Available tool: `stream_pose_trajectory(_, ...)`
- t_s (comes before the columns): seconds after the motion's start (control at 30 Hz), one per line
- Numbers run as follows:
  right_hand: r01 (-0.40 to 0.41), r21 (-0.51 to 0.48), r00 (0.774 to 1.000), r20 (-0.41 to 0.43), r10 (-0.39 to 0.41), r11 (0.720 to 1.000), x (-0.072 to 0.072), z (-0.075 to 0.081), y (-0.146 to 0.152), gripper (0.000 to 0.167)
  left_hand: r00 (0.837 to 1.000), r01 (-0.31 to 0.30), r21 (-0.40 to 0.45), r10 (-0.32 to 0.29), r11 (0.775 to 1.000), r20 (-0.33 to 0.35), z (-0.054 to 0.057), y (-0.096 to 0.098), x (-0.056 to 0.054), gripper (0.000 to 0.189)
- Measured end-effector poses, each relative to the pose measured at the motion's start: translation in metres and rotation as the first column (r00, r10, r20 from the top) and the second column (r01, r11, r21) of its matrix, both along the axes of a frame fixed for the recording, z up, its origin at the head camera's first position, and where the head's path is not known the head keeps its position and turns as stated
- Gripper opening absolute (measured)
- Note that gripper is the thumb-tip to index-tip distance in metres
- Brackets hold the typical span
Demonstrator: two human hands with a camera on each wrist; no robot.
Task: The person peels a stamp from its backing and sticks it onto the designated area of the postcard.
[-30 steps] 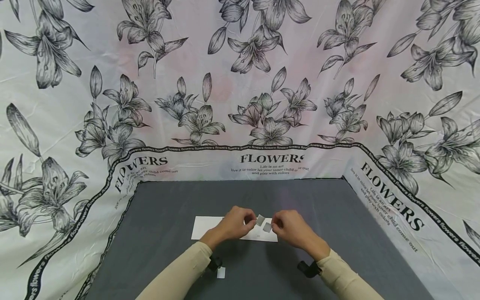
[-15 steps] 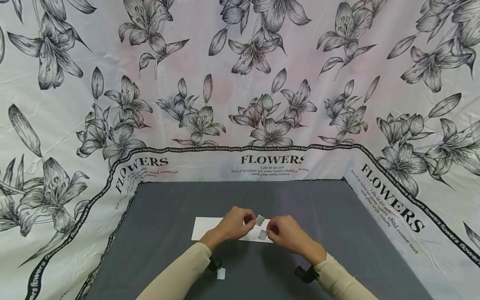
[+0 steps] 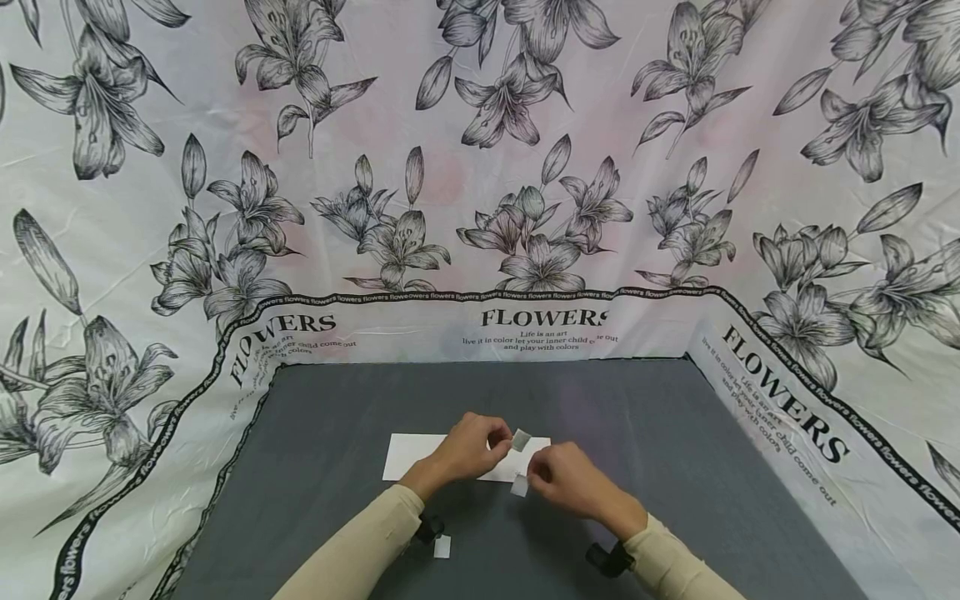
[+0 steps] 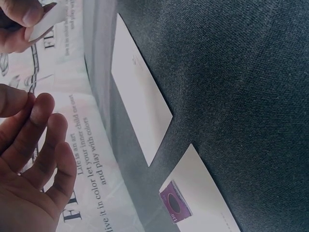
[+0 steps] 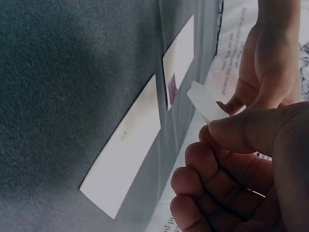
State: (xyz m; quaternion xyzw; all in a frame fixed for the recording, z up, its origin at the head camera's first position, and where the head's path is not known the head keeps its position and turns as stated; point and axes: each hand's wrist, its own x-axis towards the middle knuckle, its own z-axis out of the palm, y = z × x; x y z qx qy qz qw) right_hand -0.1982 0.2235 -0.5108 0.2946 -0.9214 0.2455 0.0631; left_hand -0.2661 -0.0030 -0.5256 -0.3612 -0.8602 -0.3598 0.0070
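My left hand [image 3: 467,447] pinches a small white paper square [image 3: 521,440] between thumb and forefinger; the left wrist view shows that square almost edge-on. Close on the right, my right hand [image 3: 572,479] holds a second small paper piece [image 5: 206,102] by its edge, pale side showing. The two pieces are apart in the air. Below them lie two white cards or envelopes. One envelope [image 4: 200,186] bears a purple stamp [image 4: 175,202] with a dark oval; the other envelope [image 4: 140,92] shows only small faint marks. My left hand partly covers them in the head view.
Another small white paper piece [image 3: 442,547] lies on the dark grey cloth table [image 3: 337,408] beside my left wrist. A flower-printed curtain [image 3: 540,250] encloses the table at the back and sides. Black camera mounts [image 3: 609,560] sit on both wrists.
My right hand has moved left and nearer to me, carrying its paper piece from beside the left hand's square to below it. My left hand has stayed in place.
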Motion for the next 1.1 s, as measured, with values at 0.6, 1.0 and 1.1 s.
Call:
stream_pose_trajectory(0.6,-0.096,0.003,0.993,0.061,0.096,0.995,0.004,-0.022,-0.006,0.014,1.0,0.001,-0.005,-0.001,1.0,-0.005,0.0,-0.003,0.0,0.008)
stream_pose_trajectory(1.0,-0.098,0.015,0.989,0.112,0.096,0.995,0.01,-0.039,-0.007,0.012,1.0,-0.001,-0.002,0.001,1.0,-0.005,0.001,-0.003,0.001,0.008)
stream_pose_trajectory(1.1,-0.129,0.002,0.99,0.053,0.129,0.992,0.004,-0.059,-0.001,0.015,1.0,-0.002,-0.003,0.002,1.0,-0.011,0.001,-0.003,0.001,0.008)
